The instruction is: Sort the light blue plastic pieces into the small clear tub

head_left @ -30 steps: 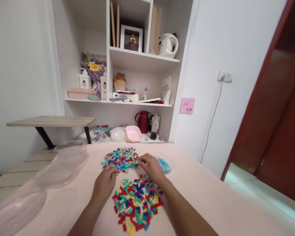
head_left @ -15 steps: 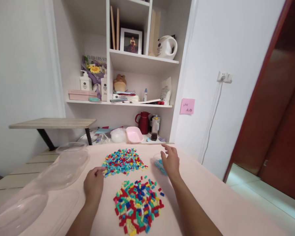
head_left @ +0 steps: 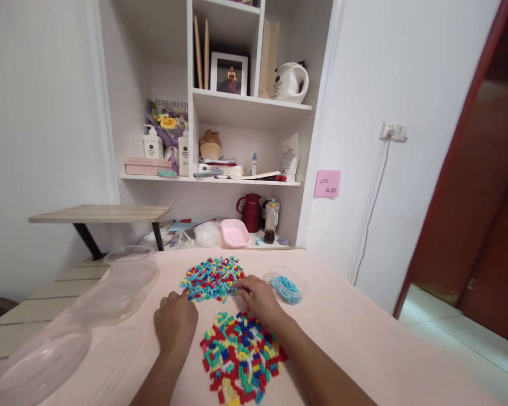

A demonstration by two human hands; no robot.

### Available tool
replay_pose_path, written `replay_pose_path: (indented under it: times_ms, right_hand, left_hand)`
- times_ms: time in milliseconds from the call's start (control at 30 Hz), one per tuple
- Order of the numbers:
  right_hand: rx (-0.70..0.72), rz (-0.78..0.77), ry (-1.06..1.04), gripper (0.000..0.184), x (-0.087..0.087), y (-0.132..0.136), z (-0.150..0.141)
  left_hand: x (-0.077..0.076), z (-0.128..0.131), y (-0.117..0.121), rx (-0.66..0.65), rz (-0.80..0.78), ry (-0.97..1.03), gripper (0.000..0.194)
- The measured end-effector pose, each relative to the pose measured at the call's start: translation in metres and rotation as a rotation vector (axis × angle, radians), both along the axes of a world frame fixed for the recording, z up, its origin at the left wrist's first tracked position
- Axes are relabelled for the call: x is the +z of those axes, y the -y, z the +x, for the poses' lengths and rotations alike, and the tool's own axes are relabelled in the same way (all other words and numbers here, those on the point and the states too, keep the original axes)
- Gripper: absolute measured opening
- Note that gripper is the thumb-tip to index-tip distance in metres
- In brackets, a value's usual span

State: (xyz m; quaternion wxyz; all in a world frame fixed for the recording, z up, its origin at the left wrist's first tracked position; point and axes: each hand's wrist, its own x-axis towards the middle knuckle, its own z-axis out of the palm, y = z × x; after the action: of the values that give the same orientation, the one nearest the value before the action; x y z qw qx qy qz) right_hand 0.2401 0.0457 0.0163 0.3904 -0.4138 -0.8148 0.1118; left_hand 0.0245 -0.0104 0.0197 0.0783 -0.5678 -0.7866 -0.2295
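A loose pile of small mixed-colour toy bricks (head_left: 214,276) lies on the pink tabletop. At its near left edge is my left hand (head_left: 175,320), fingers curled under with the tips partly hidden. My right hand (head_left: 259,298) reaches in from the right, its thumb and forefinger drawn together at the pile's right edge; whatever is between them is too small to make out. Right of that hand stands a clear oval plastic tub (head_left: 303,286) holding light-blue bricks (head_left: 285,287). A second, nearer pile of larger mixed bricks (head_left: 241,358) lies partly under my right forearm.
Several clear plastic tubs and lids (head_left: 110,293) line the table's left side. Behind the table are a pink basin (head_left: 235,233), a dark red jug (head_left: 250,212) and a bottle (head_left: 271,223). A slatted wooden shelf (head_left: 99,213) stands at left.
My right hand has moved left from above the clear tub to the far pile's edge, uncovering the tub. My left hand has turned and curled at the pile's left edge.
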Motion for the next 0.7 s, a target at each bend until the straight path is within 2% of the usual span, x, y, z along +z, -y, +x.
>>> replay_pose_path:
  times_ms: [200,300,400,467,567,700]
  right_hand:
    - [0.053,-0.011,0.236,0.031,-0.007,0.004,-0.013]
    - [0.041,0.005,0.296,0.03,-0.009,0.003,-0.016]
    - [0.037,0.001,0.297,0.029,-0.01,0.003,-0.017]
    - [0.035,-0.015,0.288,0.026,-0.009,0.002,-0.017]
    - [0.033,-0.05,0.268,0.022,-0.008,0.001,-0.016]
    - [0.017,-0.059,0.253,0.023,-0.009,-0.001,-0.015]
  left_hand:
    - [-0.009,-0.003,-0.01,-0.294,0.019,0.106,0.041]
    - [-0.016,-0.003,-0.016,-0.43,0.065,0.219,0.038]
    - [-0.021,-0.004,-0.019,-0.503,0.102,0.396,0.035]
    - [-0.021,-0.006,-0.02,-0.479,0.152,0.548,0.034]
    - [-0.017,-0.01,-0.018,-0.34,0.205,0.735,0.032]
    - [-0.01,-0.014,-0.014,-0.19,0.188,0.829,0.03]
